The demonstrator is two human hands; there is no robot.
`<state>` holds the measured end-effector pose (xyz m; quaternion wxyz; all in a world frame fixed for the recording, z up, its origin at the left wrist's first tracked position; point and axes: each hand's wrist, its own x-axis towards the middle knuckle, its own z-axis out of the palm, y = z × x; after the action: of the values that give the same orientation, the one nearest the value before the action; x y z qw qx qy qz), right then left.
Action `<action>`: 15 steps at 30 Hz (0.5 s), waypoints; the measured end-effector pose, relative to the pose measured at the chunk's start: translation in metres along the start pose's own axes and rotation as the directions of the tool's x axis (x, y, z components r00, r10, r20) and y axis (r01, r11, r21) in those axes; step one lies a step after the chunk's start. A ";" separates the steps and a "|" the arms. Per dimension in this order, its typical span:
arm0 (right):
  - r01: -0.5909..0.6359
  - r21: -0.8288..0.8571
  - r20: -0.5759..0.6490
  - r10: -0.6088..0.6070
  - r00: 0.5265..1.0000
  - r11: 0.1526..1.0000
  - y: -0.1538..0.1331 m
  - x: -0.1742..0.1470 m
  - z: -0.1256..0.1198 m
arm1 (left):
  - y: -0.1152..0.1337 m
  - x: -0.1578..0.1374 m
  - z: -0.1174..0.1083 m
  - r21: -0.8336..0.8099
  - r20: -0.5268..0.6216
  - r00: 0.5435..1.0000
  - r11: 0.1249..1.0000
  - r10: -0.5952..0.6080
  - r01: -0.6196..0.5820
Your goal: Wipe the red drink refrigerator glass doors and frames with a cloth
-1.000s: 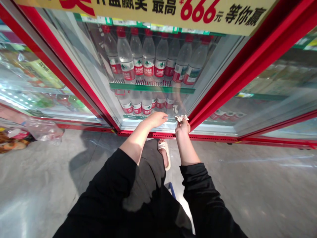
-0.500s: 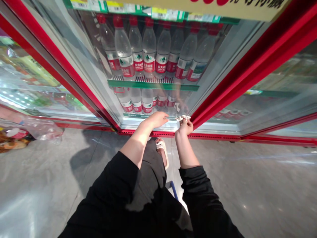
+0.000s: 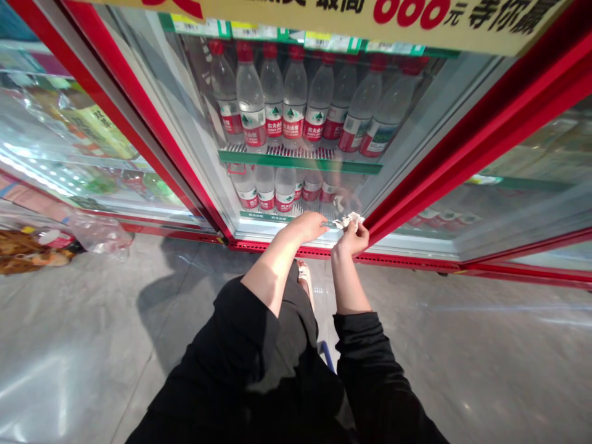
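My left hand [image 3: 306, 228] is closed, its fingertips pinching a thin grey-blue piece [image 3: 329, 224] whose kind I cannot make out. That piece reaches to a crumpled white tissue [image 3: 352, 218], or paper, held between the fingers of my right hand [image 3: 356, 239]. Both hands are close together in front of the lower part of a glass fridge door [image 3: 296, 229], where a faint reflection of them shows. Behind the glass, red-capped water bottles [image 3: 295, 105] stand upright on two shelves.
A red frame [image 3: 430, 132] borders the fridge on the right, and more glass-doored fridges stand on both sides. On the floor at left lie clear plastic packaging [image 3: 104, 234] and a red-labelled bottle [image 3: 55, 238]. A blue bar [image 3: 327, 356] shows beside my legs.
The view has shifted, so the fridge and bottles sit slightly further right and lower. My left hand's thin piece has come up against the white tissue, the two hands now nearer each other.
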<state>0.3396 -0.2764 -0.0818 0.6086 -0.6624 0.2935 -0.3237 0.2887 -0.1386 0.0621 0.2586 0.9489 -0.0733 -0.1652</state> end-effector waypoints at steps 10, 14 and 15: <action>0.271 -0.052 0.240 -0.251 0.938 0.961 0.003 -0.030 -0.014 | -0.020 0.001 -0.003 0.050 0.036 0.993 0.993 -0.110 0.108; 0.307 -0.088 0.228 -0.281 0.932 0.948 0.009 -0.028 -0.013 | -0.027 -0.005 -0.004 0.055 0.042 0.987 0.987 -0.156 0.153; 0.325 -0.088 0.225 -0.299 0.927 0.942 0.007 -0.027 -0.010 | -0.028 -0.006 -0.004 0.053 0.041 0.986 0.986 -0.162 0.160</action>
<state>0.3152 -0.2626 -0.0902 0.5344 -0.7672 0.1382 -0.3266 0.2862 -0.1113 0.0528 0.2192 0.9538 -0.0064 -0.2053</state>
